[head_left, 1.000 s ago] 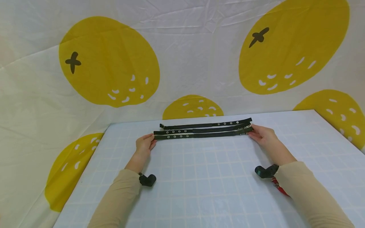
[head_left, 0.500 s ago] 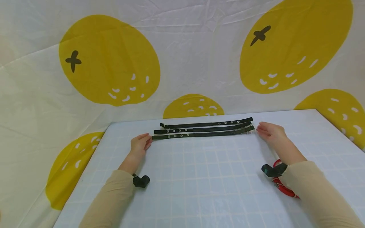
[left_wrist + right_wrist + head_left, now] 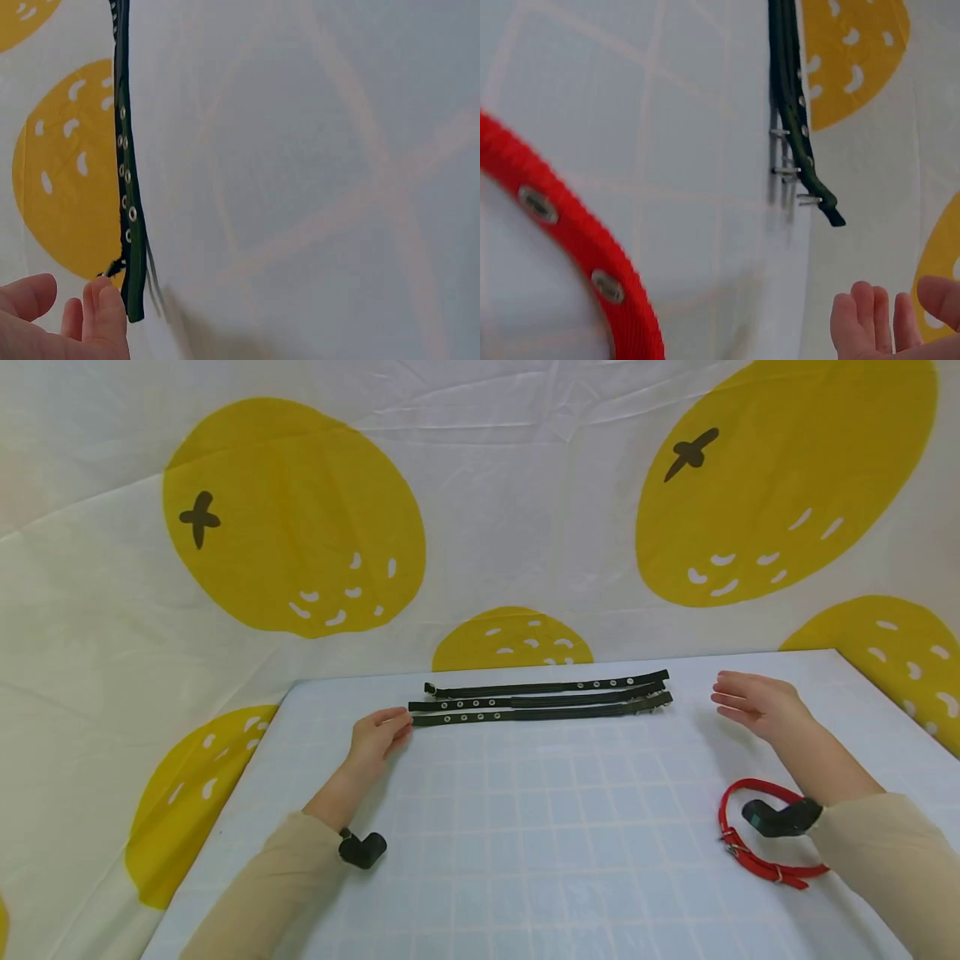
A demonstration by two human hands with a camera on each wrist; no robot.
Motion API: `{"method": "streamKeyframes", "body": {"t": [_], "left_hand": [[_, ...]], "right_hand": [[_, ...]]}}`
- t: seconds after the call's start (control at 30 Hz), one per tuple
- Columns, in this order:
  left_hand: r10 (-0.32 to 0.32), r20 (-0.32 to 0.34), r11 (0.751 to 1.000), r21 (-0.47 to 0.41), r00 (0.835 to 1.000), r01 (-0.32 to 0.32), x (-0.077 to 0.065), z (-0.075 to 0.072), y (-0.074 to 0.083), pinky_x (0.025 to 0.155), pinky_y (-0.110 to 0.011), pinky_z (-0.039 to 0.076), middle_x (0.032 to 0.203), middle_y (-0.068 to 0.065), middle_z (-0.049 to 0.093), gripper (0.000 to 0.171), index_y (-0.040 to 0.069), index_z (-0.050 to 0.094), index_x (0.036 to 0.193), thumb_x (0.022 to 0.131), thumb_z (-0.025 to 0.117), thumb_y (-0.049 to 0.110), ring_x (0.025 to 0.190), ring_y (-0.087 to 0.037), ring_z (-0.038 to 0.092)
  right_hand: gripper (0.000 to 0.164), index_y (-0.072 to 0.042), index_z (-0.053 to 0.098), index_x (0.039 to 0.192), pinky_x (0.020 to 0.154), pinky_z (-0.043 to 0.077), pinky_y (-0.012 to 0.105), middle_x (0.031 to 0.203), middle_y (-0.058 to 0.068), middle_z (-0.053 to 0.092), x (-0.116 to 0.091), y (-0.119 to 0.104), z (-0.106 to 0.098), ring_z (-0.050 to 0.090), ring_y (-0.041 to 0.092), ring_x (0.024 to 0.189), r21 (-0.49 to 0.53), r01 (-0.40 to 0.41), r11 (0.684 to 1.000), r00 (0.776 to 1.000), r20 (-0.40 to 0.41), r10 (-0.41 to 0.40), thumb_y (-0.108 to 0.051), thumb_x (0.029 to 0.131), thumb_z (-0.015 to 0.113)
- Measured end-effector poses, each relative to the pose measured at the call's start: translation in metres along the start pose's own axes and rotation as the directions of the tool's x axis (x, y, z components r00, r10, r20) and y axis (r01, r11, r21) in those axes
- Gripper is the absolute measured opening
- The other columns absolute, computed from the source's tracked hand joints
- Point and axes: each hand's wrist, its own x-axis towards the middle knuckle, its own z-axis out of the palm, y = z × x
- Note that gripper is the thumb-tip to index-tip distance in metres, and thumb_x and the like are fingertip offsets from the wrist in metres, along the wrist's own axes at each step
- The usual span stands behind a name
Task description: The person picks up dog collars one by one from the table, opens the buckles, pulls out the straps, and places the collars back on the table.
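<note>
Three black collars with metal eyelets lie side by side near the table's back edge: a back collar [image 3: 525, 689], a middle collar [image 3: 551, 701] and a front collar [image 3: 570, 713]. My left hand [image 3: 375, 739] has its fingertips right at the front collar's left end. In the left wrist view its fingers [image 3: 109, 315] are loosely bent, with the thumb apart from them. My right hand [image 3: 761, 702] hovers to the right of the collars' buckle ends, fingers extended and holding nothing. Beneath the right wrist lies a red collar [image 3: 756, 863], buckled into a loop and partly hidden by the forearm.
A pale blue gridded cloth covers the table [image 3: 525, 827]. Behind it hangs a white sheet [image 3: 525, 510] printed with yellow fruit. Small black cameras sit on the left wrist [image 3: 363, 850] and the right wrist [image 3: 780, 818].
My right hand has let go of the collars' right ends and moved right, uncovering more of the red collar. The left hand has loosened from the front collar, staying at its end.
</note>
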Motion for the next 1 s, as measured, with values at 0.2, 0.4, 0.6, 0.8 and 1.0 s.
{"method": "streamKeyframes", "body": {"t": [0.2,0.4,0.6,0.8,1.0], "left_hand": [[0.010,0.111,0.995,0.099,0.994,-0.021,-0.013,0.022,-0.005,0.089,-0.029,0.049,0.112,-0.014,0.061,0.038,-0.007,0.051,0.126,0.092,0.058,0.007,0.095,-0.019,0.062],[-0.010,0.222,0.989,0.143,0.975,-0.023,-0.024,0.050,-0.009,0.094,-0.039,0.046,0.120,-0.019,0.056,0.036,-0.005,0.054,0.124,0.091,0.059,0.008,0.110,-0.034,0.055],[-0.039,0.340,0.967,0.248,0.940,-0.050,-0.036,0.086,-0.011,0.087,-0.036,0.051,0.111,-0.013,0.063,0.036,0.000,0.056,0.122,0.089,0.063,0.013,0.102,-0.029,0.060],[-0.062,0.491,0.940,0.321,0.869,-0.114,-0.048,0.124,-0.017,0.080,-0.033,0.053,0.102,-0.009,0.065,0.037,0.002,0.057,0.120,0.087,0.067,0.015,0.095,-0.026,0.061],[-0.093,0.552,0.922,0.363,0.829,-0.138,-0.063,0.159,-0.032,0.066,-0.026,0.054,0.091,-0.002,0.066,0.033,0.008,0.062,0.115,0.084,0.069,0.014,0.075,-0.016,0.060]], "right_hand": [[0.037,-0.020,0.047,0.112,0.077,0.053,0.026,0.075,-0.016,0.063,-0.012,0.001,-0.017,0.063,0.001,0.074,-0.279,0.118,0.953,0.989,0.117,-0.088,-0.038,0.085,0.066],[0.060,0.004,0.034,0.135,0.080,0.053,0.028,0.084,-0.023,0.058,-0.021,0.003,-0.032,0.061,-0.003,0.079,-0.568,0.264,0.779,0.961,0.225,-0.162,-0.036,0.094,0.052],[0.015,-0.038,0.059,0.098,0.076,0.054,0.031,0.094,-0.019,0.061,-0.026,0.009,-0.059,0.062,0.001,0.084,-0.660,0.337,0.671,0.936,0.310,-0.165,-0.026,0.096,0.052],[0.043,0.007,0.048,0.126,0.079,0.054,0.040,0.115,0.023,0.059,-0.029,0.019,-0.079,0.063,0.017,0.092,-0.780,0.331,0.531,0.941,0.312,-0.129,-0.024,0.096,0.051],[0.061,0.017,0.032,0.130,0.078,0.053,0.045,0.116,0.033,0.052,-0.035,0.018,-0.097,0.060,0.026,0.091,-0.879,0.256,0.401,0.966,0.247,-0.075,-0.029,0.095,0.052]]}}
